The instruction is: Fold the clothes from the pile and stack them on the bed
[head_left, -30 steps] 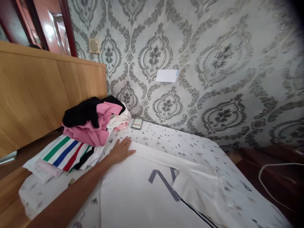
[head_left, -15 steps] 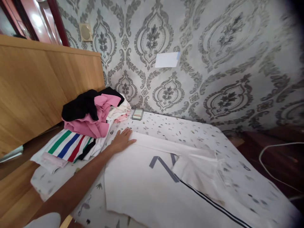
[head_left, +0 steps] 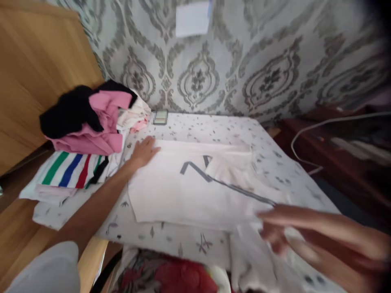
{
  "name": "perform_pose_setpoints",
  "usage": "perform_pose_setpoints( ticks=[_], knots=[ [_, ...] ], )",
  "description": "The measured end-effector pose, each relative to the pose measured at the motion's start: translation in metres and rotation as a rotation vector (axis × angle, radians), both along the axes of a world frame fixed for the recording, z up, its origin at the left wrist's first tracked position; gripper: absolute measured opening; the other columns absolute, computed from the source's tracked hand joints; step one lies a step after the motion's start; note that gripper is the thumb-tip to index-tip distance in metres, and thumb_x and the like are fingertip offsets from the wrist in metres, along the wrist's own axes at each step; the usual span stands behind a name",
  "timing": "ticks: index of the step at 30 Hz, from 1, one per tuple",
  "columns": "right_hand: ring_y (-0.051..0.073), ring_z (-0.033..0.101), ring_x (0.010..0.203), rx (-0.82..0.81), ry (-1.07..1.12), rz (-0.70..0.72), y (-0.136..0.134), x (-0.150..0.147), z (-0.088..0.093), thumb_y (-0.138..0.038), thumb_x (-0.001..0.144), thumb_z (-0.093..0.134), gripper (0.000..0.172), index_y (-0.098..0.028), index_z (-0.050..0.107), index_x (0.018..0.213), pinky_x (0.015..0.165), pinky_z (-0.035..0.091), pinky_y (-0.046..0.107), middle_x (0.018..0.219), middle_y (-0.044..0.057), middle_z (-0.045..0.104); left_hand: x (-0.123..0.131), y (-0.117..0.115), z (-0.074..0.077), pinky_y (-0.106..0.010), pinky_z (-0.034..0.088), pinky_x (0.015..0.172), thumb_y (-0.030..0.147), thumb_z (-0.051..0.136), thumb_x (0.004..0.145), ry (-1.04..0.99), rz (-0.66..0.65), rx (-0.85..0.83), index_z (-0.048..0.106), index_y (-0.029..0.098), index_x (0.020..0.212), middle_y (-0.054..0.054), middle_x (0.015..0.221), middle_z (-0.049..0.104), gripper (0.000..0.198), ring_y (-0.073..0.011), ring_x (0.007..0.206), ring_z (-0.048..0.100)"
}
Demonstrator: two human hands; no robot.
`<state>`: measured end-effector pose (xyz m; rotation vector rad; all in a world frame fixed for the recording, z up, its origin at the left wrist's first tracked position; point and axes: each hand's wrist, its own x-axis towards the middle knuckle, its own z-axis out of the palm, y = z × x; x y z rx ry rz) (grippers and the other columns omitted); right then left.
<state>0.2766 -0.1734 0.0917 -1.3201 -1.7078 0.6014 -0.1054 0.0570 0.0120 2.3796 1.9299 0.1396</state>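
Note:
A white shirt [head_left: 171, 191] with dark striped trim lies spread on a patterned white cover [head_left: 207, 128], its far side folded over. My left hand [head_left: 144, 153] rests flat on the shirt's far left corner, fingers stretched out. At the right, my right hand [head_left: 279, 228] is over the shirt's near right part, beside a white piece of fabric that hangs over the near edge. Motion smears its fingers, so whether they grip the cloth cannot be made out.
On the left sit a heap of pink and black clothes [head_left: 105, 118] and a folded striped garment [head_left: 70, 169]. A small blurred box [head_left: 160, 117] stands by the wall. Red and grey cloth [head_left: 174, 274] shows below the near edge. A white cable [head_left: 308, 130] runs at right.
My right hand has come into view from the right, over the shirt. My left hand stays on the shirt's corner. The view has tipped downward, showing cloth below the near edge.

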Motion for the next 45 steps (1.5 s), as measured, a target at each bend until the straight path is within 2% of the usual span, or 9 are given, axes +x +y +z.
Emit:
perform_pose_setpoints(
  ticks=[6, 13, 17, 21, 27, 32, 36, 41, 45],
  knots=[
    [0.032, 0.071, 0.089, -0.234, -0.22, -0.15, -0.043, 0.0, -0.026, -0.059, 0.082, 0.063, 0.03, -0.039, 0.075, 0.101, 0.04, 0.053, 0.035, 0.105, 0.009, 0.073, 0.007, -0.045, 0.004, -0.056, 0.012, 0.123, 0.051, 0.025, 0.102, 0.078, -0.254, 0.054, 0.033, 0.011, 0.153, -0.018, 0.164, 0.025, 0.065, -0.0288, 0.153, 0.017],
    [0.036, 0.059, 0.118, -0.098, -0.286, -0.565, -0.119, -0.006, -0.086, -0.062, 0.087, 0.054, 0.046, -0.03, 0.068, 0.117, 0.098, 0.05, 0.058, 0.126, 0.013, 0.064, 0.009, -0.141, 0.0, -0.051, 0.016, 0.124, 0.054, 0.031, 0.101, 0.003, -0.744, -0.046, 0.032, 0.023, 0.156, -0.009, 0.165, 0.025, 0.063, -0.0246, 0.153, 0.02],
    [0.033, 0.06, 0.114, -0.164, -0.027, -0.792, -0.146, -0.035, -0.116, -0.06, 0.084, 0.061, 0.056, -0.027, 0.058, 0.13, 0.097, 0.05, 0.055, 0.122, 0.014, 0.062, 0.004, -0.172, 0.005, -0.053, 0.021, 0.123, 0.053, 0.039, 0.099, -0.037, -0.91, -0.07, 0.035, 0.031, 0.155, -0.006, 0.162, 0.032, 0.06, -0.0269, 0.15, 0.029],
    [0.028, 0.063, 0.112, -0.239, 0.51, -0.793, -0.149, -0.05, -0.131, -0.06, 0.077, 0.072, 0.068, -0.028, 0.049, 0.133, 0.09, 0.056, 0.045, 0.122, 0.011, 0.062, -0.004, -0.188, 0.009, -0.051, 0.028, 0.122, 0.051, 0.043, 0.098, -0.072, -0.943, -0.018, 0.044, 0.033, 0.149, -0.005, 0.157, 0.043, 0.054, -0.0273, 0.142, 0.043],
    [0.021, 0.068, 0.084, -0.371, 0.971, -0.702, -0.136, -0.05, -0.113, -0.055, 0.064, 0.085, 0.055, -0.025, 0.06, 0.103, 0.077, 0.058, 0.037, 0.093, 0.002, 0.068, -0.025, -0.187, 0.011, -0.041, 0.054, 0.098, 0.047, 0.042, 0.096, -0.045, -0.773, 0.077, 0.064, 0.028, 0.127, -0.006, 0.128, 0.066, 0.042, -0.0274, 0.116, 0.063],
    [0.019, 0.062, 0.064, -0.524, 0.929, -0.441, -0.134, -0.048, -0.096, -0.056, 0.067, 0.083, 0.041, -0.019, 0.069, 0.077, 0.061, 0.053, 0.032, 0.071, 0.002, 0.067, -0.037, -0.181, 0.007, -0.039, 0.056, 0.09, 0.028, 0.034, 0.093, -0.003, -0.726, 0.116, 0.071, 0.029, 0.11, -0.006, 0.109, 0.072, 0.04, -0.0266, 0.104, 0.067],
    [0.014, 0.057, 0.052, -0.651, 0.86, -0.365, -0.121, -0.032, -0.065, -0.053, 0.07, 0.083, 0.038, -0.018, 0.069, 0.072, 0.053, 0.054, 0.029, 0.06, 0.0, 0.063, -0.033, -0.173, 0.024, -0.033, 0.056, 0.077, 0.037, 0.037, 0.092, -0.144, -0.576, -0.082, 0.07, 0.027, 0.094, -0.005, 0.1, 0.073, 0.034, -0.0264, 0.095, 0.069],
    [0.018, 0.066, 0.062, -0.533, 0.927, -0.328, -0.04, -0.007, -0.01, -0.037, 0.071, 0.086, 0.028, -0.021, 0.063, 0.076, 0.062, 0.064, 0.033, 0.075, 0.002, 0.069, -0.02, -0.14, 0.056, -0.025, 0.041, 0.05, 0.058, 0.047, 0.085, -0.453, -0.212, -0.507, 0.064, 0.024, 0.102, 0.002, 0.066, 0.061, 0.041, -0.02, 0.058, 0.057],
    [0.022, 0.073, 0.081, -0.588, 0.98, -0.181, 0.038, 0.004, 0.002, -0.037, 0.092, 0.064, 0.022, -0.016, 0.062, 0.085, 0.075, 0.063, 0.033, 0.082, 0.011, 0.073, -0.01, -0.117, 0.05, -0.024, 0.04, 0.056, 0.062, 0.054, 0.077, -0.632, -0.058, -0.525, 0.061, 0.023, 0.105, 0.001, 0.073, 0.063, 0.048, -0.0208, 0.067, 0.057]
  ],
)
